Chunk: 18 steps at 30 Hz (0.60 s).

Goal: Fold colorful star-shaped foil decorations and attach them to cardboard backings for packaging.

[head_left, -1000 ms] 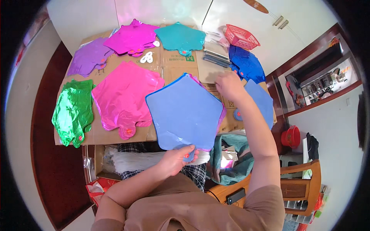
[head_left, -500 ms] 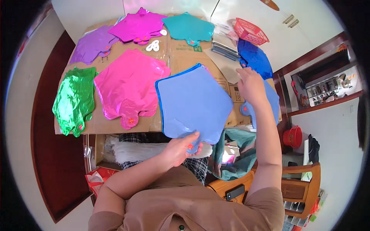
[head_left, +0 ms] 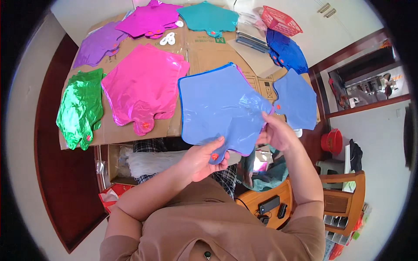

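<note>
In front of me is a flat light-blue foil balloon [head_left: 213,104], star-shaped with a rounded tail, lying over others whose bright blue and purple edges show behind it. My left hand [head_left: 202,161] pinches its tail, thumb on top beside a small red mark. At the right edge, my right hand [head_left: 278,132] grips a corner, thumb in front and fingers behind. Left of it lie pink foil balloons [head_left: 146,87] in a stack. Another light-blue foil balloon [head_left: 298,100] rests beyond my right hand, below dark-blue foil balloons [head_left: 287,50].
Green [head_left: 80,108], violet [head_left: 98,45], magenta [head_left: 150,19] and teal [head_left: 209,19] foil balloons lie around the cardboard-covered table [head_left: 172,130]. White rings [head_left: 167,39] sit between them. A red basket [head_left: 281,21] stands at the back right. Below are a green bag [head_left: 270,180] and a wooden chair [head_left: 344,200].
My right hand has come back from the far right toward me and now grips the right corner of the held balloons. The light-blue sheet has creased there. My left hand keeps its hold.
</note>
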Tool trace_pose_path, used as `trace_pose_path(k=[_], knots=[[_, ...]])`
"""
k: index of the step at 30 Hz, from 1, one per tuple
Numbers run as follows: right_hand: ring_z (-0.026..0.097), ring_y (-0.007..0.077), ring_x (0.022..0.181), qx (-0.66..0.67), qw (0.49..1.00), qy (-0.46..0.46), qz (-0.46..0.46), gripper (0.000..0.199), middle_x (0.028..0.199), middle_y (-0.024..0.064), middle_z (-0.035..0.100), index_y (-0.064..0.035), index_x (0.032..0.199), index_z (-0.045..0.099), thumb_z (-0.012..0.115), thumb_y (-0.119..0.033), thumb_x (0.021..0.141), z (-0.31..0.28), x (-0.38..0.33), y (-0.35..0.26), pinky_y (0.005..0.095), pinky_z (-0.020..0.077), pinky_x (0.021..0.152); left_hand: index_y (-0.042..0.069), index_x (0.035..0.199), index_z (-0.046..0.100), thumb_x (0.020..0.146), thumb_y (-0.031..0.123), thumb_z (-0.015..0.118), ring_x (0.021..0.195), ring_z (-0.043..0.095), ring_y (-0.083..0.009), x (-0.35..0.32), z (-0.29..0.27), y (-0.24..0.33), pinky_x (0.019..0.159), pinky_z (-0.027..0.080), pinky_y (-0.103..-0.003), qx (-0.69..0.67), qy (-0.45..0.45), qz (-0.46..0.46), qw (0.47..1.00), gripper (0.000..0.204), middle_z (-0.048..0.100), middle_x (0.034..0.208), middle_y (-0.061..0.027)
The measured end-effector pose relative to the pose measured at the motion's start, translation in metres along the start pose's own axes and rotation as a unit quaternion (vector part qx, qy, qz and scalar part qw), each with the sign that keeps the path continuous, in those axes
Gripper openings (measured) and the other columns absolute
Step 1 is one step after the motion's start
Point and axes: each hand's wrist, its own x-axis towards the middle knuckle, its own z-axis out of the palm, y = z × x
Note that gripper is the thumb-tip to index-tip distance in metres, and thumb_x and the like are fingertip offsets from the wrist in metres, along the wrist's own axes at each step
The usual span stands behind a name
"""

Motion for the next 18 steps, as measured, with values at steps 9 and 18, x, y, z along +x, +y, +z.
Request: trace_pose_path(k=[9, 18], knots=[[0.063, 0.0221, 0.092, 0.033, 0.988, 0.114, -0.095, 0.037, 0.106, 0.0102, 0.064, -0.0008, 0.117, 0.054, 0.063, -0.003, 0.081, 0.027, 0.024, 0.016, 0.0392, 0.0515, 0.082, -0.001, 0.122, 0.05, 0.094, 0.03, 0.055, 0.102, 0.061, -0.0235, 0.006, -0.032, -0.004, 0.089, 0.049, -0.04, -0.028, -0.186, -0.007, 0.982, 0.042, 0.061, 0.11, -0.0152], [0.065, 0.0197, 0.077, -0.003, 0.979, 0.142, -0.146, 0.026, 0.094, 0.0094, 0.066, -0.0008, 0.105, 0.061, 0.064, -0.003, 0.08, 0.029, 0.03, 0.016, 0.0338, 0.0528, 0.068, 0.0, 0.113, 0.055, 0.092, 0.022, 0.059, 0.091, 0.061, -0.0199, 0.013, -0.021, -0.007, 0.089, 0.049, -0.041, 0.085, -0.046, -0.045, 0.994, 0.031, 0.061, 0.104, -0.0111]])
